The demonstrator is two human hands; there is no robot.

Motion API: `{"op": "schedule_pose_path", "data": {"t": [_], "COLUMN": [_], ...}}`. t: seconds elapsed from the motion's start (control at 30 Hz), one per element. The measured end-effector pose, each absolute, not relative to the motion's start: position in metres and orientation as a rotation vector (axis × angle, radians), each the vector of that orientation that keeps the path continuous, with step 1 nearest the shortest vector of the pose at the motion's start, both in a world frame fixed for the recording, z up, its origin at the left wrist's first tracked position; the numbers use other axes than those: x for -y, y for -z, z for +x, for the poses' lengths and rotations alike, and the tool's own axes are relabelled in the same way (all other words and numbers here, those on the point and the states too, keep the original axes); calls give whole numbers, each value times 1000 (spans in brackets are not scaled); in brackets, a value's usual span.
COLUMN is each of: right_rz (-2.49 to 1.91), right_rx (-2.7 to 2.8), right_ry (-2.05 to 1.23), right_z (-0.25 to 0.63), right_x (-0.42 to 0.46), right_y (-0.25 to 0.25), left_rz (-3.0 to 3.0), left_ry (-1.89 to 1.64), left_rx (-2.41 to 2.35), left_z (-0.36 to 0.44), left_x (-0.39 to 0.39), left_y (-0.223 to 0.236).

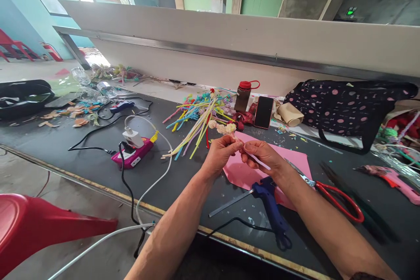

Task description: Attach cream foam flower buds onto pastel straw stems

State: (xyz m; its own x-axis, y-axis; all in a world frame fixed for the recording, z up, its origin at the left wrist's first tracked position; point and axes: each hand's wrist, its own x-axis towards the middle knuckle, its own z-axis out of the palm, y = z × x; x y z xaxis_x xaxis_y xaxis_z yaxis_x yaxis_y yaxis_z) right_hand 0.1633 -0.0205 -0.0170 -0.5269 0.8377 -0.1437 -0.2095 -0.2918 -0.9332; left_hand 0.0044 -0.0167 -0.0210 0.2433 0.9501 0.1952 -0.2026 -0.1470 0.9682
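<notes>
My L hand [223, 151] was mostly closed, thumb and fingers pinched at the base of a fuzzy piece [223, 127], its cream and peach tufts bunched just above my fingertips, w/ a bit of yellow at one end. My R hand [262, 155] was right beside it, thumb and forefinger pinched and the other fingers curled, gripping a pale strand [260, 162] that ran back under my palm. Couldn't tell if the strand joined the tufts. Both hands were over the near edge of the pink sheet [239, 173], flat on the dark table [187, 183].

Writing: pale lettering on the dark bottle [242, 98] w/ the red cap, too small to read. Same for the label on the magenta power strip [133, 154], and the green sign [351, 11] up on the far wall was too blurry.

Materials: the blue glue gun [271, 205] was smooth plastic, a translucent stick poking out its back end, approx. by the sheet's near edge. The scissors [337, 199] had metal blades partly behind my R forearm and red looped handles. Past my hands, fuzzy bendy stems [197, 124] lay fanned in a multicolor pile, the phone [263, 112] leaned upright near the bottle, and the patterned bag [334, 109] looked like soft, creased fabric.
</notes>
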Motion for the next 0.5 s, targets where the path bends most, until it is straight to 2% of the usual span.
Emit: {"op": "schedule_pose_path", "data": {"t": [0.3,0.4,0.5], "right_rz": [-1008,-1089,-1140], "right_rx": [1560,1783,2035], "right_ry": [-1454,-1135,-621], "right_z": [154,154,153], "right_x": [27,29,31], "right_y": [17,18,22], "left_rz": [1168,1159,1156], "left_ry": [-1195,-1208,-1263], "left_rx": [-824,-846,-885], "left_z": [6,7,9], "left_x": [14,13,13], "left_y": [24,26,29]}}
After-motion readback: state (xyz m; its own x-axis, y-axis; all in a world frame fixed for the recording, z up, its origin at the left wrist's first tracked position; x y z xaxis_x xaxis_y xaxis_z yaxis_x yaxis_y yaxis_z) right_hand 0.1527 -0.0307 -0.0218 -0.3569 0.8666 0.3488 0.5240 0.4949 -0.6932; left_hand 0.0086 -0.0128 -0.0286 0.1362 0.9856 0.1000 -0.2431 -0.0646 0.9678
